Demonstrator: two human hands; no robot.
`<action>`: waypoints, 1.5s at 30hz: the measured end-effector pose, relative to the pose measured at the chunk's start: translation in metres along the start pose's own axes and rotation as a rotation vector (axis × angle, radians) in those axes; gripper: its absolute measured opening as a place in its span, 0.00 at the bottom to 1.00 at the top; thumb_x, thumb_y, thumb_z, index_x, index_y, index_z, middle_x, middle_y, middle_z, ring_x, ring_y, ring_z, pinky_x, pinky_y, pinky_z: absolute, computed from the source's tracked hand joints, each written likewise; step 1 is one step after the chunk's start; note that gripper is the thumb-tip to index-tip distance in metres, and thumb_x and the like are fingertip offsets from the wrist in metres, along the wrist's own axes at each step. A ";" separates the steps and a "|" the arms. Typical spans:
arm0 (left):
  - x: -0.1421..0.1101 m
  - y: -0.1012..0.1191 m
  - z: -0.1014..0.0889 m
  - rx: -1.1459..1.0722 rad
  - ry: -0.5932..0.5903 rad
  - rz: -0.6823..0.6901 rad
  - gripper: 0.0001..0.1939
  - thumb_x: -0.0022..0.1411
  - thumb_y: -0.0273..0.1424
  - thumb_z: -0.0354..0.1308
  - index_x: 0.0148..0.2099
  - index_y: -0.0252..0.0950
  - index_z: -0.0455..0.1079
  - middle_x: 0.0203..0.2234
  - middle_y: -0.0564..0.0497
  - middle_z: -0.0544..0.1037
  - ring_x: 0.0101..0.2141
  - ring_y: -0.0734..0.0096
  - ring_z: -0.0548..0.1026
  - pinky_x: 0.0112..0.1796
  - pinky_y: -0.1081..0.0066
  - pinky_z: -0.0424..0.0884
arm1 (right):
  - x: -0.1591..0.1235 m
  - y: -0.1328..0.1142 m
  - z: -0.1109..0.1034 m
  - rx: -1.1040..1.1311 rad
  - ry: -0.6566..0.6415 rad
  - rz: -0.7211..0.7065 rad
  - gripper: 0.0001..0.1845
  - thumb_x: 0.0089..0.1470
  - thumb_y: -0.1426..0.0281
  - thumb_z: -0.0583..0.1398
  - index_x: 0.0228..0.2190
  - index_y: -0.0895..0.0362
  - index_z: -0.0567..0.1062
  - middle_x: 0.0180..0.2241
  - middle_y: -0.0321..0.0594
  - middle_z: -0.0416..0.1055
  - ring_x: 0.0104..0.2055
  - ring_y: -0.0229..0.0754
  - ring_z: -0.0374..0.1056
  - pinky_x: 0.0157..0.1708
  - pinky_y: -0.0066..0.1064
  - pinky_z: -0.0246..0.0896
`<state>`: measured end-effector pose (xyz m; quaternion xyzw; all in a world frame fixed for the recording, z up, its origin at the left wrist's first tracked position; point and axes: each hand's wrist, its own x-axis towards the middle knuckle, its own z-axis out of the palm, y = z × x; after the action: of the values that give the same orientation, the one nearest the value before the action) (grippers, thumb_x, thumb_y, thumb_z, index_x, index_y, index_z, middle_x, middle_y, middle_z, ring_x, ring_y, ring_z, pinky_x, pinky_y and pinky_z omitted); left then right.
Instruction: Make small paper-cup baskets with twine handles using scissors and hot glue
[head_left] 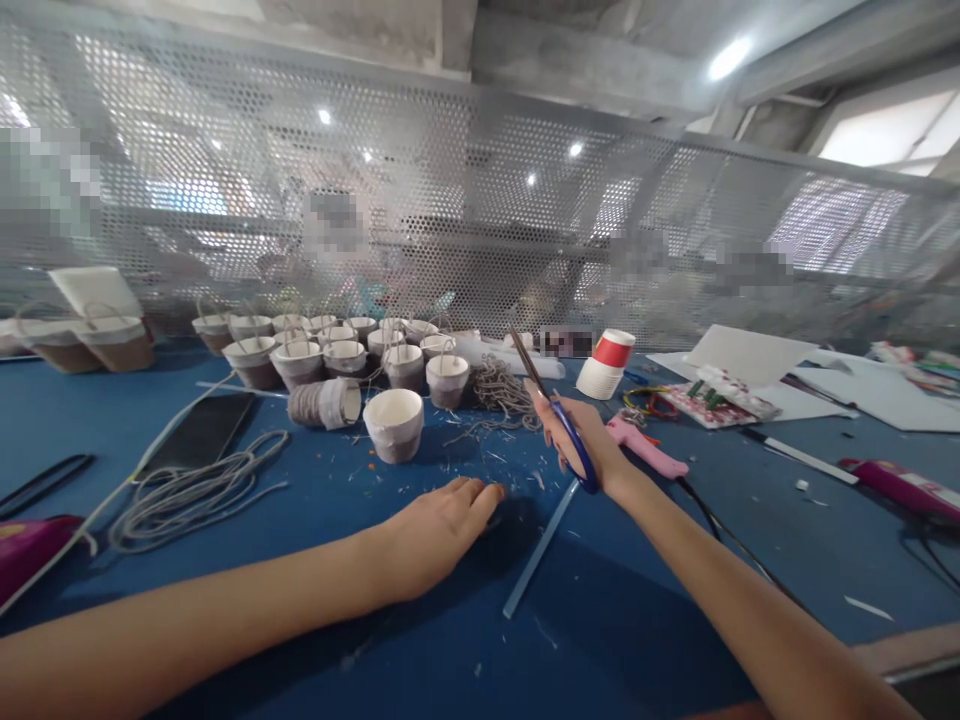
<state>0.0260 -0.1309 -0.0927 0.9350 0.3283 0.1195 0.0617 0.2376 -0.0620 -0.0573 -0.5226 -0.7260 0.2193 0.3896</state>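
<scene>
My right hand (600,445) is closed round a pair of scissors (571,440) with blue handles, their blades pointing up and away from me. My left hand (446,535) lies palm down on the blue table, its fingers partly hidden beneath it; nothing shows in it. Just beyond that hand stands a white paper cup (395,425) with a wrapped outside. Left of the cup, a cord-wound cup (325,403) rests on its side. A translucent glue stick (541,550) lies between my hands, near a pink glue gun (646,448).
Several small handled buckets (345,357) crowd the back left, before a perforated metal screen (420,200). A tangle of grey-brown cord (499,390) lies mid-table, with coiled cord (195,495) and a dark phone (201,430) leftward. Stacked paper cups (602,380) stand at right.
</scene>
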 end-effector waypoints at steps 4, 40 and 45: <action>-0.003 -0.008 0.003 -0.030 0.110 -0.055 0.19 0.61 0.24 0.44 0.54 0.32 0.56 0.45 0.37 0.66 0.47 0.54 0.66 0.47 0.56 0.63 | -0.001 -0.001 0.001 0.009 -0.014 -0.005 0.28 0.52 0.47 0.50 0.15 0.56 0.60 0.11 0.32 0.59 0.08 0.34 0.58 0.11 0.26 0.53; 0.013 -0.047 -0.043 -1.664 0.247 -0.517 0.12 0.54 0.24 0.60 0.43 0.32 0.70 0.41 0.46 0.74 0.36 0.75 0.74 0.40 0.74 0.69 | 0.007 -0.002 0.004 0.889 -0.276 0.286 0.34 0.46 0.38 0.45 0.15 0.56 0.60 0.08 0.28 0.49 0.09 0.29 0.44 0.09 0.22 0.36; 0.014 -0.048 -0.046 -1.359 0.351 -0.405 0.14 0.51 0.29 0.63 0.42 0.33 0.70 0.34 0.49 0.76 0.31 0.75 0.75 0.39 0.70 0.71 | 0.005 -0.006 0.004 0.893 -0.322 0.285 0.33 0.49 0.40 0.44 0.15 0.56 0.60 0.07 0.27 0.47 0.09 0.29 0.43 0.09 0.23 0.37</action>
<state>-0.0043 -0.0832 -0.0549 0.5782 0.3533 0.4314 0.5956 0.2301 -0.0589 -0.0532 -0.3584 -0.5333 0.6380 0.4244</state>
